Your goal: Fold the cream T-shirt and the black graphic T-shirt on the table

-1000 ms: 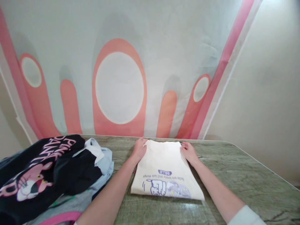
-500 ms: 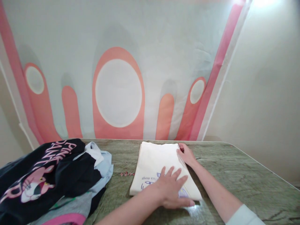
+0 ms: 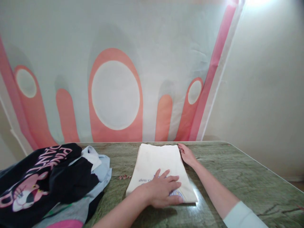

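A folded cream T-shirt (image 3: 155, 160) with a purple print lies on the green marbled table (image 3: 228, 177), close to the wall. My left hand (image 3: 162, 190) lies flat on its near end, fingers spread, covering most of the print. My right hand (image 3: 186, 154) rests with stretched fingers against the shirt's far right corner. Neither hand grips anything.
A heap of clothes sits at the left: a black shirt with a pink cartoon print (image 3: 35, 180) on top, light blue cloth (image 3: 104, 167) and grey and pink cloth beneath. A wall with a pink and white mural rises right behind the table. A few small reddish specks (image 3: 124, 176) lie beside the shirt.
My left hand has left the shirt's far left corner and come down flat on its near end. My right hand has stayed at the far right corner.
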A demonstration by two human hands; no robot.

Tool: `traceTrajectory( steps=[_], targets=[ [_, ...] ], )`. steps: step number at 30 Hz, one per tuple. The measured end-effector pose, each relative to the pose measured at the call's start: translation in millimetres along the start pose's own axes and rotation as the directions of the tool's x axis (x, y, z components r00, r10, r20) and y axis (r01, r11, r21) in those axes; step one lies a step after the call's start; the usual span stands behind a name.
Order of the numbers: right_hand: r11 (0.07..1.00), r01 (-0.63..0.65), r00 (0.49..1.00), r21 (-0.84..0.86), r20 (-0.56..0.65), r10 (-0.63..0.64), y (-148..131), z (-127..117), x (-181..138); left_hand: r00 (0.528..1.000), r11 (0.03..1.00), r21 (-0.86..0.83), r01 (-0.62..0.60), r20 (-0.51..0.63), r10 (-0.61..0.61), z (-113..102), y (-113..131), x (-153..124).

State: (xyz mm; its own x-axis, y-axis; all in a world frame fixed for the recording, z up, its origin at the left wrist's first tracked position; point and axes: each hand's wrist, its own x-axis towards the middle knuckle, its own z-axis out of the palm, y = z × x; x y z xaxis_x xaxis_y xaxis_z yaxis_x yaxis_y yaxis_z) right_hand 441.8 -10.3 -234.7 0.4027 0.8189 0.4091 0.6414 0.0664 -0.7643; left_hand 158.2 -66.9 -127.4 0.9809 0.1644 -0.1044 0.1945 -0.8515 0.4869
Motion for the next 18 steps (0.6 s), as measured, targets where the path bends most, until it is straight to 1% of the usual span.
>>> traceTrajectory(
  steps=[5, 8, 10, 12, 15, 18],
  targets=[
    [0.999, 0.033, 0.999, -0.007, 0.016, -0.032, -3.8, -0.4, -1.3, 0.999, 0.999, -0.02, -0.03, 0.017, 0.031, -12.6, 3.7, -7.0],
    [0.999, 0.039, 0.998, -0.019, 0.039, -0.038, -5.3, -1.8, -1.7, 0.999, 0.999, 0.019, -0.038, 0.024, 0.037, -20.3, 4.4, -9.0],
    [0.999, 0.036, 0.997, -0.03, 0.066, -0.034, -5.7, -3.5, -2.1, 1.0, 0.998, 0.066, -0.019, -0.006, 0.019, -22.5, 1.2, -9.6],
    [0.999, 0.035, 0.994, -0.04, 0.105, -0.031, -6.0, -6.1, -2.4, 0.997, 0.994, 0.105, 0.035, -0.074, -0.028, -22.3, -4.6, -10.0],
    [0.998, 0.037, 0.986, -0.048, 0.163, -0.029, -7.0, -10.9, -2.6, 0.973, 0.973, 0.157, 0.166, -0.184, -0.137, -20.2, -12.9, -9.1],
    [0.999, 0.029, 0.981, -0.046, 0.191, -0.02, -9.8, -15.3, -2.3, 0.949, 0.931, 0.255, 0.262, -0.244, -0.2, -16.9, -14.5, -5.5]
  ],
)
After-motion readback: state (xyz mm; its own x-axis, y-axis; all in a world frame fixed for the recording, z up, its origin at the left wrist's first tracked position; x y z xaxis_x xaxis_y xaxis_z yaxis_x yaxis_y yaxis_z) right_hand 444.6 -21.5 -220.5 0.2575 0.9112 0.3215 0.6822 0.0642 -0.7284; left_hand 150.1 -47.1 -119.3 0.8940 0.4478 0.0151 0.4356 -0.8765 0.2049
